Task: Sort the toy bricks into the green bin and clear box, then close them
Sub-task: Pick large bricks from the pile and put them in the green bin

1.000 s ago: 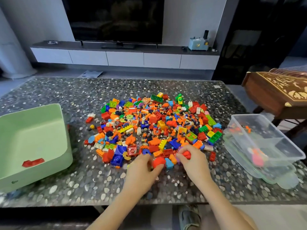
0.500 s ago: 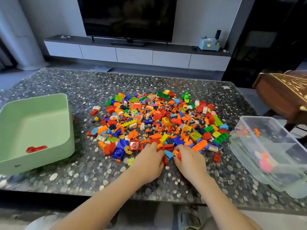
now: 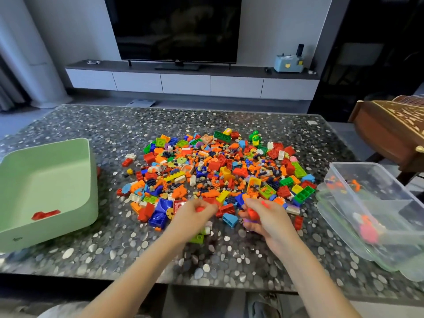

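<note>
pebbled table (image 3: 229, 118) with the toy bricks (image 3: 218, 173) heaped in its middle, as my feed shows it.
the green bin (image 3: 46, 175) stands open at the left edge with one red brick (image 3: 45, 214) on its floor; the clear box (image 3: 376, 198) sits open at the right, a few orange and pink bits (image 3: 367, 228) inside. at the pile's near edge i see the left hand (image 3: 192, 218) curled round a small red piece (image 3: 199, 209), and the right hand (image 3: 267, 218) grasping what looks like a red chunk (image 3: 252, 214), though blur smears it.

Bare table (image 3: 107, 207) separates brick pile (image 3: 218, 171) from green bin (image 3: 46, 166) — and clear box (image 3: 378, 196).
</note>
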